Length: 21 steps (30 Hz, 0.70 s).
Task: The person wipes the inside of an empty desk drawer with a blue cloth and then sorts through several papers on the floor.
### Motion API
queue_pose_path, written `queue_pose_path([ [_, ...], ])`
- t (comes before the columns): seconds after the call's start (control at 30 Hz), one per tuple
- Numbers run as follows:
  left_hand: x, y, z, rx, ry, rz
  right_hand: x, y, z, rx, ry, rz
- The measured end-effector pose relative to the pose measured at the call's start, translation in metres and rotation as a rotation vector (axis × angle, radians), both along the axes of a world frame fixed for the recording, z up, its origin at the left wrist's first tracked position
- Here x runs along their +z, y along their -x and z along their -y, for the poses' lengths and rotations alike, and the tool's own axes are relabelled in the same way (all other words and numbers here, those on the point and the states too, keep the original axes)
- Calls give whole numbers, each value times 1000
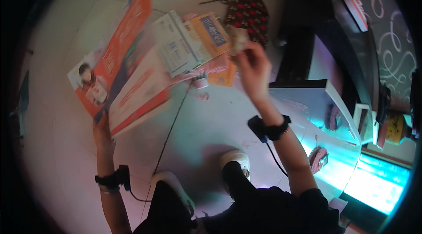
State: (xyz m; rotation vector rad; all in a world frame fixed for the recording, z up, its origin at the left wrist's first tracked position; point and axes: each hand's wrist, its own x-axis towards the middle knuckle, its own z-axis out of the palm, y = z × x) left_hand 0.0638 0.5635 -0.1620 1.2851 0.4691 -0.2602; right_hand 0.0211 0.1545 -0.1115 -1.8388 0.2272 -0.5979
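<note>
My left hand [104, 130] grips the lower ends of several fanned-out booklets. Among them are an orange booklet [127, 32] with a photo of a person and a pale booklet with red print [140, 90]. My right hand [255, 70] has its fingertips pinched on a small pale crumpled item [238, 38], blurred. Just left of it are a white printed booklet [176, 42] and an orange-yellow one with a blue panel [209, 32]. Pink material [216, 64] and an orange packet [222, 75] show beneath them. Behind my right fingers lies a dark red-patterned drawstring pouch [247, 9].
A small white cylindrical item [201, 83] lies on the tiled floor [184, 118]. To the right stands a glossy white tabletop [343, 154] bearing a fuzzy pink object [318, 159], near a bright screen [377, 181]. My shoes [239, 159] are below. Cables hang from both wristbands.
</note>
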Motion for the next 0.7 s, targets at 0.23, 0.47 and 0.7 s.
queue_pose_path([
  [0.23,24,1,-6,54,20,135,7,36,-5,-77,-229,-94],
  [0.47,35,-5,6,192,-102,150,-43,44,6,55,-192,-273],
  [0.7,11,-27,-3,393,-337,121,-92,30,-11,202,-43,-437],
])
